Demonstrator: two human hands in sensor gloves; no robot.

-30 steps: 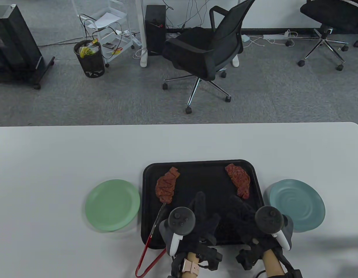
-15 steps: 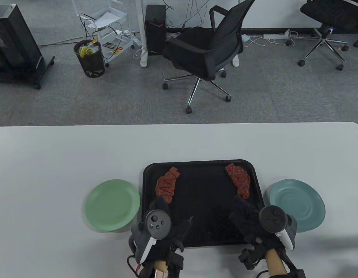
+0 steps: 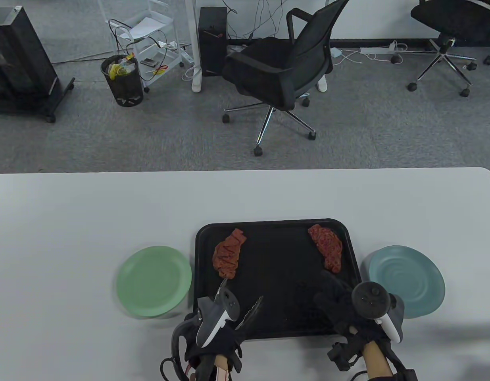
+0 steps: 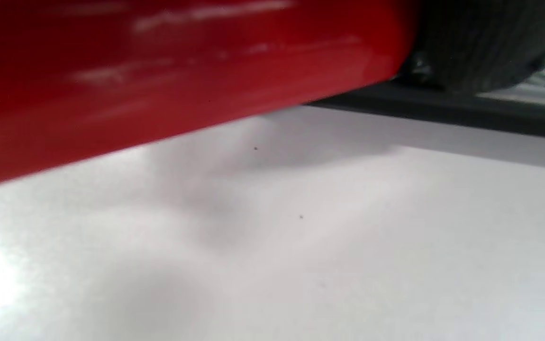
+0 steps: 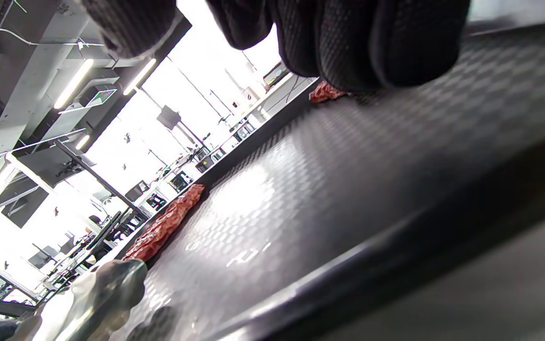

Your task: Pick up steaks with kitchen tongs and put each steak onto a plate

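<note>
Two reddish steaks lie on a black tray [image 3: 276, 325]: the left steak [image 3: 227, 256] [image 5: 166, 225] and the right steak [image 3: 328, 246] [image 5: 327, 91]. My left hand [image 3: 225, 341] grips the red-handled tongs [image 3: 248, 313] [image 4: 158, 71] at the tray's front left corner. The tongs' arms are spread, and one tip lies just short of the left steak. My right hand [image 3: 332, 297] rests on the tray's front right, with its fingers [image 5: 372, 42] on the tray floor and holding nothing. A green plate [image 3: 154, 281] sits left of the tray, a blue plate [image 3: 407, 279] right of it.
The white table [image 3: 90, 222] stretches out to the left, right and behind the tray. Beyond its far edge are an office chair [image 3: 280, 67], a bin [image 3: 122, 79] and carpet.
My left hand left the tray, moved down-left to the tongs' handle, took hold and raised them; the tips now point over the tray. The right hand barely shifted.
</note>
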